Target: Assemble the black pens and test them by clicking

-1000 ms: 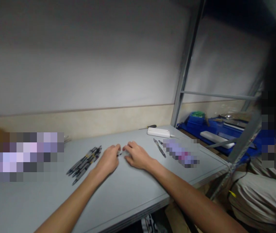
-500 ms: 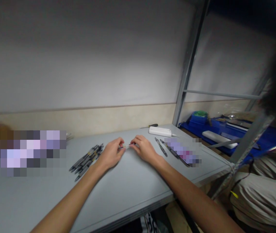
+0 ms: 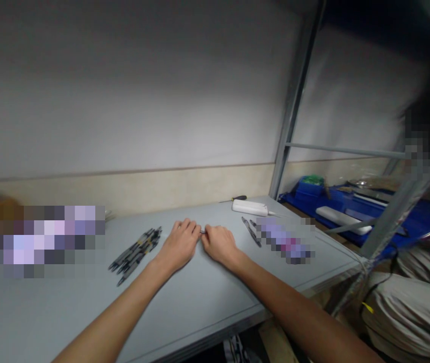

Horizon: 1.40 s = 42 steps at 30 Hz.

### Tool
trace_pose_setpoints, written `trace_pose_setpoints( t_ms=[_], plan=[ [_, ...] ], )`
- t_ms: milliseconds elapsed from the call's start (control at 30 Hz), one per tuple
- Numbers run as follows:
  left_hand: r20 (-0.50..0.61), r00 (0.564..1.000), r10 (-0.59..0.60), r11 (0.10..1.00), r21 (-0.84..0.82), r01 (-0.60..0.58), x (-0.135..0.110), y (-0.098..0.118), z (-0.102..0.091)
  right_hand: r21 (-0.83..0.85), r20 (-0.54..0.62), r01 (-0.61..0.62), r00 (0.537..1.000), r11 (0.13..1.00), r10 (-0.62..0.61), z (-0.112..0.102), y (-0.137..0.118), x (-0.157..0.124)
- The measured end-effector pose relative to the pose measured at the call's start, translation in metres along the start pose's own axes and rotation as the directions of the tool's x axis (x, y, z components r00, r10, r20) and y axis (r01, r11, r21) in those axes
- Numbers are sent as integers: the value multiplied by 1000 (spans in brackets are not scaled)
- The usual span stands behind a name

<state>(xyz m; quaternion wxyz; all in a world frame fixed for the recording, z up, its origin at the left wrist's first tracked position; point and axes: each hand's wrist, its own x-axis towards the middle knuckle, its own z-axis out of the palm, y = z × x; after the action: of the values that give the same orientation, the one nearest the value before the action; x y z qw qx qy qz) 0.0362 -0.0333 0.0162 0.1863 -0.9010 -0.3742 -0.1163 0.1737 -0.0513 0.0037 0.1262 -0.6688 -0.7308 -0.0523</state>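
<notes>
My left hand (image 3: 179,245) and my right hand (image 3: 219,244) rest close together on the grey table (image 3: 184,302), fingers curled. Between their fingertips they pinch a thin pen (image 3: 202,232), of which only a short dark piece shows. A bundle of dark pens (image 3: 136,253) lies on the table just left of my left hand. Two more loose pens (image 3: 251,230) lie to the right of my right hand.
A white flat device (image 3: 250,206) and a small screwdriver (image 3: 235,198) lie at the back by the wall. A metal rack post (image 3: 294,106) stands at the table's right end. Blue trays (image 3: 351,206) hold parts beyond it. Another person (image 3: 415,297) sits at the right.
My hands drew together: half a second ago they held the pen stretched between them with a gap, now the fingertips nearly touch and the pen is almost hidden.
</notes>
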Motion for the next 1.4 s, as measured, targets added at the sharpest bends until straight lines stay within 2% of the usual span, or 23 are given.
trace_pose_setpoints(
  t_ms=[67,133,300,467,667,800,900,933,1000,1100,1167,1233,1300,1400],
  plan=[
    [5,1000,25,999,20,-25,0,5,-2,4,20,-66,998,998,66,1,5,3],
    [24,999,23,999,31,-23,0,8,-2,17,34,-73,997,997,73,1,7,4],
    [106,987,-123,992,17,122,2,9,0,19,64,28,998,999,-29,0,2,2],
    [234,916,-326,940,-25,340,4,15,2,-95,20,87,996,992,-86,-1,-2,0],
    [280,861,-425,885,-73,460,2,20,6,-152,15,141,990,978,-141,-1,-3,3],
    [337,845,-415,869,-126,478,4,11,5,-178,7,189,982,966,-191,-1,-5,3],
    [445,846,-295,875,-230,426,4,1,5,-172,-23,213,975,962,-220,0,-7,4],
    [448,855,-263,877,-258,405,3,-2,5,-161,-25,199,978,967,-205,0,-8,5],
    [361,908,-213,896,-298,329,0,-5,6,-135,-14,125,992,983,-128,2,-6,7],
    [125,988,-93,922,-364,133,-4,-9,8,-117,-15,-13,1000,993,12,2,4,10],
    [21,999,-29,916,-399,35,-3,-11,8,-117,-28,-67,998,991,64,1,13,12],
    [-24,1000,-3,909,-416,-8,-1,-13,8,-112,-29,-78,997,991,75,0,19,13],
    [-37,999,-2,911,-411,-14,1,-15,8,-109,-27,-68,997,992,66,0,22,13],
    [-16,999,-48,911,-411,37,2,-16,8,-108,-30,-52,998,993,49,0,19,12]
  ],
)
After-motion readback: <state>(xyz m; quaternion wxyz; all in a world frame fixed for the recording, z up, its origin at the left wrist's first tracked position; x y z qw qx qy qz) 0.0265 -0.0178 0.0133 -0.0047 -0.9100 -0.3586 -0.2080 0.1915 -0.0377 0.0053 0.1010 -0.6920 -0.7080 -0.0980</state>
